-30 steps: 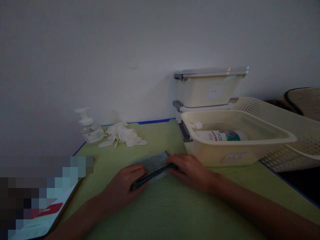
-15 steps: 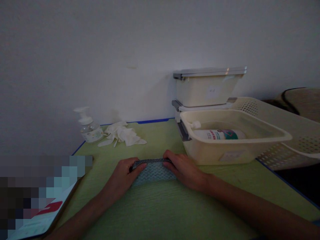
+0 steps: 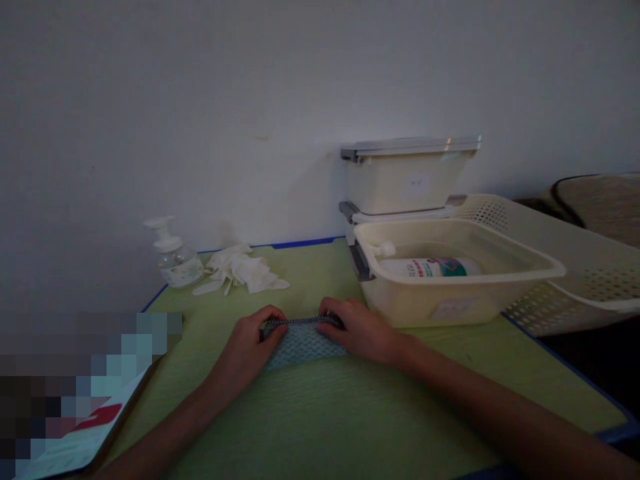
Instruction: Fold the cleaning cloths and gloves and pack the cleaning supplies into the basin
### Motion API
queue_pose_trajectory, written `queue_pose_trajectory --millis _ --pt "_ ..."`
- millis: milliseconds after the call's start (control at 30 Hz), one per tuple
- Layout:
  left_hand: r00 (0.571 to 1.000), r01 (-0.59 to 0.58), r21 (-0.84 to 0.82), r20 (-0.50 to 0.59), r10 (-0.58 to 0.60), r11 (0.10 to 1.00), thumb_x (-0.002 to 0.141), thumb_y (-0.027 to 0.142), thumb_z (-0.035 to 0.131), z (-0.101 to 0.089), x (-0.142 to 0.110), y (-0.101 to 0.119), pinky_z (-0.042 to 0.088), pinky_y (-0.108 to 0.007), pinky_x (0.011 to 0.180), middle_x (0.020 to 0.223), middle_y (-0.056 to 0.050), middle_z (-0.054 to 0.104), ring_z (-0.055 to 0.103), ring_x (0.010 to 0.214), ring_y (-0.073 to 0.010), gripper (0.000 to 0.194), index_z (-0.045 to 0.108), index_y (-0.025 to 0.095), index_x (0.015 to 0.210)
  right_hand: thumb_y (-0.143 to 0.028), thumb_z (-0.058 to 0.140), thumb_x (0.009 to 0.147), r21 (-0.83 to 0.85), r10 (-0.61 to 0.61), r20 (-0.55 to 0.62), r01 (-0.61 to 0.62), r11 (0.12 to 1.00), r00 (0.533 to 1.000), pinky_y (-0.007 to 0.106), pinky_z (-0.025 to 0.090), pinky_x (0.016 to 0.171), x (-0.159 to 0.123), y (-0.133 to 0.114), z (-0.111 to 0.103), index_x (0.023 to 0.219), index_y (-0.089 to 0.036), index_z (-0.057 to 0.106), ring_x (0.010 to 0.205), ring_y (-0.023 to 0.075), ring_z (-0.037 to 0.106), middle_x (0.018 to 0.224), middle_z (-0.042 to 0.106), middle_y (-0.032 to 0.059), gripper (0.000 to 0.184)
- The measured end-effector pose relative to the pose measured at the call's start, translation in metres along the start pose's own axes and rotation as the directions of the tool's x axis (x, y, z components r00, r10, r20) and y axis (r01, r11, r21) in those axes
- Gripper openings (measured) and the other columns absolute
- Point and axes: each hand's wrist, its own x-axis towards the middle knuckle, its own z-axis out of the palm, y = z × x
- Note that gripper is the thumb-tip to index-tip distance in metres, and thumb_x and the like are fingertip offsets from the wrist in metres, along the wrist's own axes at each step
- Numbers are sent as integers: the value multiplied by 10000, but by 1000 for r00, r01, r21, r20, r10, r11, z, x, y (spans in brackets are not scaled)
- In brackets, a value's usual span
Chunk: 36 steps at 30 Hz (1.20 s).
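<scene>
Between my two hands is a light blue-green piece of chevron-textured cloth (image 3: 306, 345) with a black-and-white woven edge along its top. It lies low over the green table. My left hand (image 3: 260, 337) grips its left end, the thumb in front and the fingers curled over the edge. At the right end my right hand (image 3: 356, 328) pinches the same edge in a like manner. The thumbs point toward each other, and the stretch of edge between them is bare. Parts of both ends are hidden under my fingers.
White gloves (image 3: 245, 270) lie crumpled beside a clear pump bottle (image 3: 177, 263). A cream bin (image 3: 420, 303) at the right holds a white bottle (image 3: 425, 268). Behind stand a lidded box (image 3: 400, 183) and a perforated basket (image 3: 575, 247). A partly pixelated tablet-like panel (image 3: 80, 437) is at left.
The view has shifted slightly, so the bin and boxes appear farther left. Both hands keep hold of the cloth's edge, with the fingers arched a little higher.
</scene>
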Motion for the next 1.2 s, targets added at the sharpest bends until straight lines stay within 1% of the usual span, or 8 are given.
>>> queue_pose_trajectory --millis 100,200,300,633,867,967,1100,1200 --pt "1000 1 0 -17 -1 1000 746 355 463 1 -2 1 331 -227 462 620 32 523 429 465 -114 208 564 176 778 -266 549 828 -35 -35 -17 34 999 999 234 339 626 -4 0 0 843 -155 589 735 151 542 759 595 31 119" --pt "998 -46 32 -45 48 998 757 318 466 1 -4 4 398 -247 547 674 9 578 526 584 -148 180 578 178 771 -236 505 859 -88 -62 -5 61 994 998 246 348 648 -5 -1 -1 814 -151 594 752 159 550 771 599 42 130" --pt "994 -86 71 -66 90 994 766 293 464 1 -6 6 434 -267 618 716 -7 616 567 696 -177 163 587 185 773 -247 486 876 -108 -20 12 22 994 1000 243 341 623 -2 -1 -1 801 -159 593 724 156 545 726 584 31 158" --pt "991 -109 137 -62 119 985 775 268 450 1 0 3 438 -288 649 707 -7 601 560 665 -168 160 582 179 755 -278 556 841 -95 95 -35 -98 991 995 220 334 570 6 -2 -2 805 -155 598 686 139 547 715 587 26 134" --pt "973 -184 188 -102 206 965 782 231 441 5 -2 0 457 -351 767 819 -32 566 567 790 -194 127 559 184 779 -329 490 873 -372 117 -49 -127 919 992 264 398 579 4 -10 1 892 -177 588 722 200 606 785 634 71 182" --pt "973 -171 215 -116 199 962 802 243 448 6 -3 -3 458 -377 808 885 -38 554 567 836 -201 126 555 187 835 -312 474 883 -418 61 -43 -73 905 997 287 426 573 4 -10 3 922 -164 569 737 217 611 831 629 78 181" --pt "941 -263 248 -148 305 932 810 224 454 7 -3 -8 461 -383 838 919 -51 561 551 903 -211 141 575 187 872 -259 523 860 -387 -52 -104 8 922 993 288 454 627 4 -4 7 921 -149 558 833 202 581 955 587 86 131" --pt "930 -309 277 -110 349 910 826 211 436 8 -2 -10 460 -380 843 928 -56 583 555 901 -210 180 610 190 870 -228 535 854 -366 -122 -110 74 928 986 294 456 692 5 1 10 895 -145 571 876 198 555 929 581 80 99"
